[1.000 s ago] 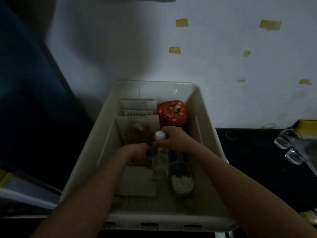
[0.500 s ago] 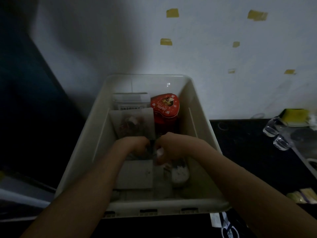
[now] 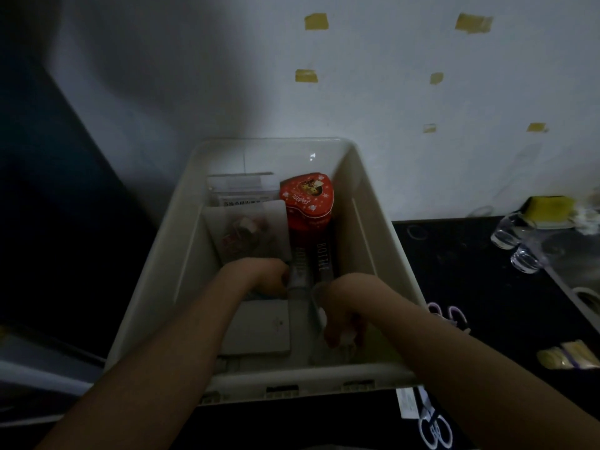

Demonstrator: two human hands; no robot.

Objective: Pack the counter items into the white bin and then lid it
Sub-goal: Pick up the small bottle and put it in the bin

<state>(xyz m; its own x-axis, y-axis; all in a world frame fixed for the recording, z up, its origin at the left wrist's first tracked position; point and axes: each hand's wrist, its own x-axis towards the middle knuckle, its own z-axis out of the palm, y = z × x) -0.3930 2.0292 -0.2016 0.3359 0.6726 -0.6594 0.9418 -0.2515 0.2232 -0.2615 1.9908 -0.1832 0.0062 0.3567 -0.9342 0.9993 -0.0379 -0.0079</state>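
Packing underway: both hands in white bin (image 3: 373, 222), left hand (image 3: 263, 276) and right hand (image 3: 341, 306) grips unclear; scissors (image 3: 449, 315) still on counter, no lid on.

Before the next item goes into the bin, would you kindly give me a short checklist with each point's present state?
1. Both hands inside the white plastic bin: ok; left hand and right hand are low in it.
2. Right hand free to withdraw: cannot tell; its fingers curl down over something too dim to identify.
3. Red heart-shaped tin settled at the far end: ok.
4. Dark boxes printed BOTTLE lying flat along the floor: ok.
5. Counter items all packed: not ok; clear glasses and yellow packets lie on the black counter.
6. Lid at hand: cannot tell; none is visible.
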